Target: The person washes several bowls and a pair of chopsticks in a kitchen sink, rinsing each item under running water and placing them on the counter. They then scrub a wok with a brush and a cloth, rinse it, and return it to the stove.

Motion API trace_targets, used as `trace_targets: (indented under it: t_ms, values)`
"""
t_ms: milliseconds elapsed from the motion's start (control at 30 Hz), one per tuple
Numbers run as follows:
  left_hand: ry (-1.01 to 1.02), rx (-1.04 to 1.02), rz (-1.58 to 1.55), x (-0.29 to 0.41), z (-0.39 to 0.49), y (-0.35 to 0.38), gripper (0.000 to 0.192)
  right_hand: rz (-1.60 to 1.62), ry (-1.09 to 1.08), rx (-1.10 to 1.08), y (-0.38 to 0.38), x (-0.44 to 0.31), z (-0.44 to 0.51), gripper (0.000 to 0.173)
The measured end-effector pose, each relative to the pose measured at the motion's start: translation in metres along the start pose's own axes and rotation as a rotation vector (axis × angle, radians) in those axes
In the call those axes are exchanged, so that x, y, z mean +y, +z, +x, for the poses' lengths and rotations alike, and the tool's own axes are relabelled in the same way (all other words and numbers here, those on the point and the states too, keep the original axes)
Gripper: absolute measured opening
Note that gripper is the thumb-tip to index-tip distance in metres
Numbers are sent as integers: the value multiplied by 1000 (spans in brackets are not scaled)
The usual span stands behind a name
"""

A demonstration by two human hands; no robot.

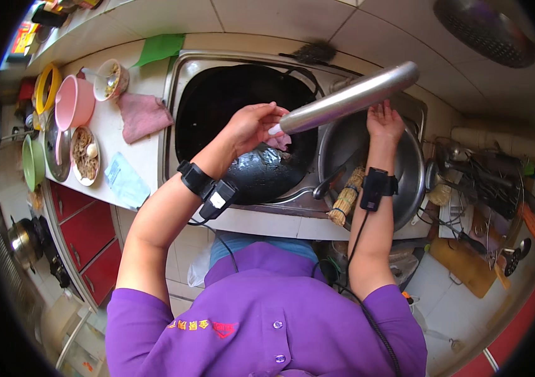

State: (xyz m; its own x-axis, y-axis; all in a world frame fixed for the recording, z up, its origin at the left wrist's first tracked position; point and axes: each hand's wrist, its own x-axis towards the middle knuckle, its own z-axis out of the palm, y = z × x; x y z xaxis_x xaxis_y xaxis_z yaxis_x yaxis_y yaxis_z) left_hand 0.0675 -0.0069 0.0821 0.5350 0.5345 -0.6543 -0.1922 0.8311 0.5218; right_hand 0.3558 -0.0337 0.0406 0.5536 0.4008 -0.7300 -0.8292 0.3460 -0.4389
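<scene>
My left hand (255, 125) is under the outlet end of a steel faucet spout (347, 99), fingers curled at a small wet pink cloth (279, 141). A short white stream of water shows at the outlet. Below that hand a large black wok (211, 118) fills the left sink bowl, with a wet, shiny patch on its surface. My right hand (385, 122) is palm up with fingers apart, close beyond the spout and above a round metal basin (406, 174). A bamboo wok brush (346, 195) and a dark handle lie by that basin's near left side.
On the left counter are a pink rag (142, 118), a bowl with a spoon (111, 80), a pink pot (74, 102), a plate of food (85, 155) and a blue cloth (127, 179). A dark scrubber (314, 52) sits behind the sink. Utensils and a cutting board (463, 266) are at right.
</scene>
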Motion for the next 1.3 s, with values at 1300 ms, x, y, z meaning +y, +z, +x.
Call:
trace_targets:
  t_ms: [1300]
  values:
    - [739, -8, 1873, -97, 53, -60, 20, -435, 234, -198, -31, 69, -117, 21]
